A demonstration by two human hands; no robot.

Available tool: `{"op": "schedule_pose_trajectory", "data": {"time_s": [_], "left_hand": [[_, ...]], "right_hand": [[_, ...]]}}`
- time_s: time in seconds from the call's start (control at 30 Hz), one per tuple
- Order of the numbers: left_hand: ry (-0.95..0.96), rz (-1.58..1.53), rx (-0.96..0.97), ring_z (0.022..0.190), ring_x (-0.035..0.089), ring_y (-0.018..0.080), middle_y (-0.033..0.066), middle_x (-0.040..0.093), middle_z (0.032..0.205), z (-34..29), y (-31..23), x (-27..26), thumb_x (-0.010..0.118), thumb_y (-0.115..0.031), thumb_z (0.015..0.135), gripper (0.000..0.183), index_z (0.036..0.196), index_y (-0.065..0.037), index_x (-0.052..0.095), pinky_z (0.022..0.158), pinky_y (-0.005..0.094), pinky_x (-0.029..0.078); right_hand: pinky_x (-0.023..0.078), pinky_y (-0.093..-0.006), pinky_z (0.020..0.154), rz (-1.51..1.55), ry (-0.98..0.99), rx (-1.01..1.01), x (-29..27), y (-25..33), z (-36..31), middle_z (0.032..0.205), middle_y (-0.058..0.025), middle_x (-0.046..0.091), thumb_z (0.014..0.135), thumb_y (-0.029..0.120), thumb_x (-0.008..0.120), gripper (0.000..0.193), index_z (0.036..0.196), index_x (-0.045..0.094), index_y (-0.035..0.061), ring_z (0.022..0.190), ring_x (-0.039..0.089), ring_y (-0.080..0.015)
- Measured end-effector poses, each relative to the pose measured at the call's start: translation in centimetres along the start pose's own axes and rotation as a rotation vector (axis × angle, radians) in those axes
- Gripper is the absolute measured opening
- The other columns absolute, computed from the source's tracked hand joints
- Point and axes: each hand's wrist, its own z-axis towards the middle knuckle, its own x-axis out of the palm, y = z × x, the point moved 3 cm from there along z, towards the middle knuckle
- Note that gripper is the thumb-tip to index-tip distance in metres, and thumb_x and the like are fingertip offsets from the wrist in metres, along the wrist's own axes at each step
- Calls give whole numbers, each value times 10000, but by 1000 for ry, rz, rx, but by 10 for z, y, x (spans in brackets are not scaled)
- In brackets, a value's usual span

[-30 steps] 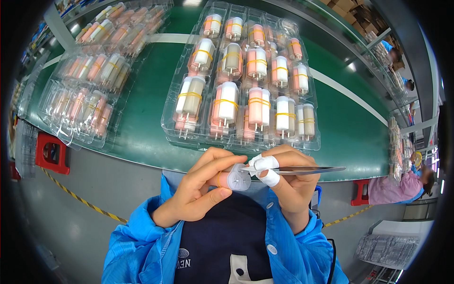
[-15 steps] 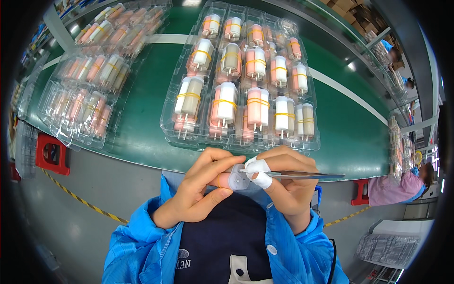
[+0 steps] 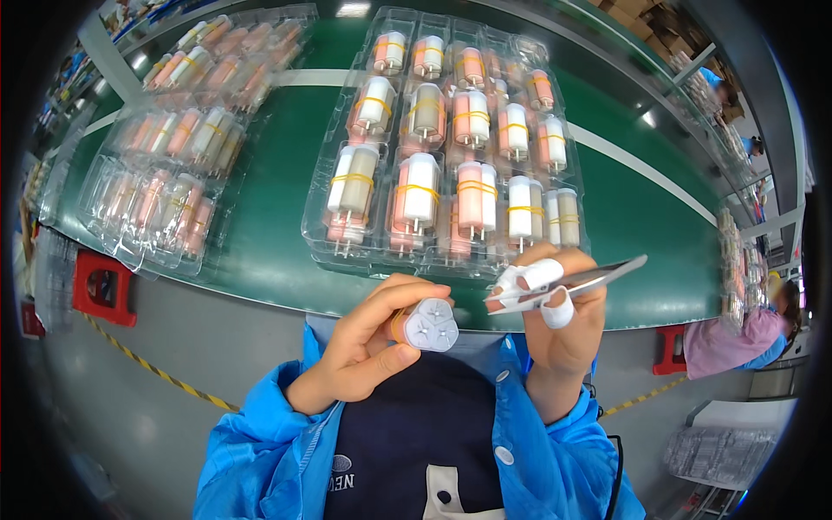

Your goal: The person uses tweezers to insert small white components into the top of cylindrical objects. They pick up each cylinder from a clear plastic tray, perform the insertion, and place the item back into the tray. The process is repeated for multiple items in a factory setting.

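Two bare hands are raised in front of the person, close to the near edge of a green worktop [image 3: 269, 208]. The left hand [image 3: 360, 354] has its fingers and thumb curled around a banded bundle of cylinders [image 3: 433, 326], gripping it from the side. That bundle is up off the worktop in front of the dark shirt, its pale, three-lobed end turned upward and a pinkish side with a yellow band showing beside the fingers. The right hand [image 3: 575, 334] pinches a pair of metal tweezers [image 3: 602, 276] between digits wrapped in white tape [image 3: 543, 274]. The tweezers slant, their wide end up and to the right, their narrow end pointing left toward the bundle but apart from it; I can't make out whether the tips meet.

Just beyond the hands, a clear plastic tray [image 3: 314, 236] holds rows of similar bundles, pink, white and grey, with yellow bands round them. More clear trays [image 3: 94, 195] with such cylinders sit farther left. A red stool [image 3: 91, 282] stands on the floor to the left, and off to the right is a co-worker in pink [image 3: 724, 344], near another red stool [image 3: 670, 351].
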Motion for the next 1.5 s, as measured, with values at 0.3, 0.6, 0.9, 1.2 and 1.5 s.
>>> {"op": "schedule_pose_trajectory", "data": {"time_s": [0.3, 0.6, 0.9, 1.2, 1.5], "left_hand": [[-39, -22, 28, 1205, 482, 256, 196, 481, 1285, -2, 7, 4, 624, -86, 860, 522, 1319, 6, 395, 1020, 377, 364], [-138, 397, 165, 1043, 540, 231, 165, 530, 1151, 0, 5, 4, 668, 34, 757, 513, 1234, 8, 481, 819, 304, 485], [-184, 509, 273, 960, 534, 278, 179, 555, 1091, 1, 6, 5, 676, 58, 671, 517, 1166, 39, 529, 785, 317, 468], [-198, 529, 275, 929, 537, 293, 178, 568, 1072, 1, 7, 4, 667, 56, 627, 536, 1148, 27, 543, 808, 355, 429], [-224, 595, 282, 912, 542, 300, 177, 574, 1048, 2, 7, 5, 663, 46, 630, 515, 1133, 24, 558, 789, 354, 433]], "right_hand": [[512, -292, 716, -225, -50, -3, 8, -5, -15, 898, -138, 623, 767, -44, 681, 216, 981, 649, -34, 834, 626, -194], [514, -292, 691, -430, 22, -198, 17, -4, -16, 871, -159, 666, 765, -10, 701, 179, 940, 664, -24, 799, 647, -201], [513, -292, 683, -528, 82, -216, 19, -5, -12, 855, -153, 673, 769, -11, 686, 158, 925, 666, -17, 777, 654, -205], [515, -285, 671, -539, 106, -221, 16, -5, -11, 843, -153, 672, 774, -18, 673, 147, 921, 664, -22, 769, 657, -206], [505, -284, 673, -496, 72, -195, 15, -10, -11, 866, -154, 669, 777, -20, 670, 157, 933, 663, -23, 772, 647, -195]]}}
